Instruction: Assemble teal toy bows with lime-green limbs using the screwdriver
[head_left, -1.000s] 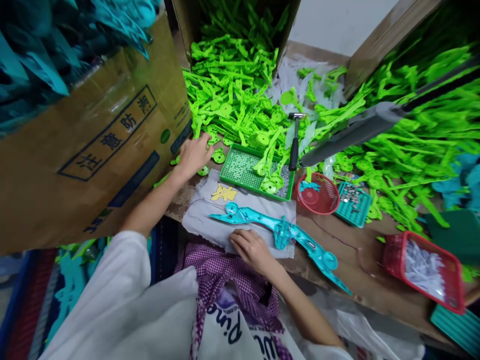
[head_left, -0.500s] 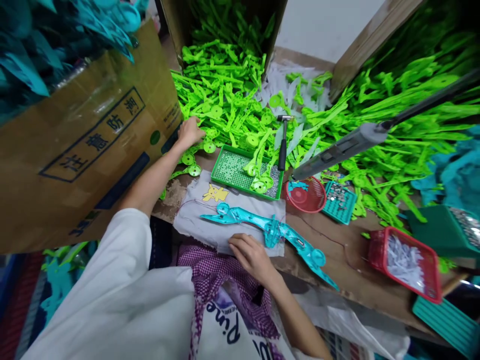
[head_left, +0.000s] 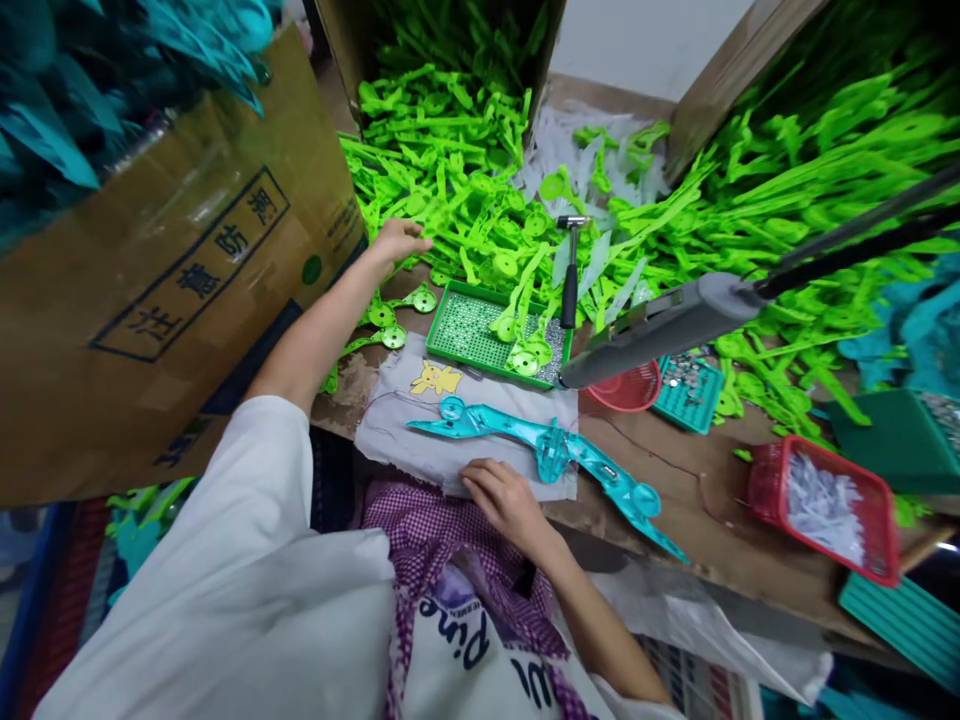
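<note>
My left hand [head_left: 397, 243] reaches over the near edge of a heap of bright green plastic parts [head_left: 450, 205], fingers stretched out; nothing shows in its grasp. My right hand [head_left: 506, 500] lies at the front edge of a grey cloth [head_left: 390, 440], fingers loosely bent and apart, holding nothing visible. Just beyond it rests a long turquoise toy bow-shaped piece [head_left: 510, 425] with a thin dark red string [head_left: 641, 440] attached. Behind the cloth, a green tray [head_left: 461, 330] of small metal bits has several green parts lying across it.
A hammer [head_left: 571, 275] lies right of the tray. A grey cylindrical tool [head_left: 667, 325] hangs slantwise, partly covering a red basket [head_left: 626, 392]. A teal tray [head_left: 690, 400] and another red basket [head_left: 881, 540] of whitish pieces stand right. A large cardboard box [head_left: 187, 270] rises left.
My left hand has shifted slightly right, its fingers more extended. The hanging tool has swung toward me and left, now covering part of the red basket. My right hand stays put.
</note>
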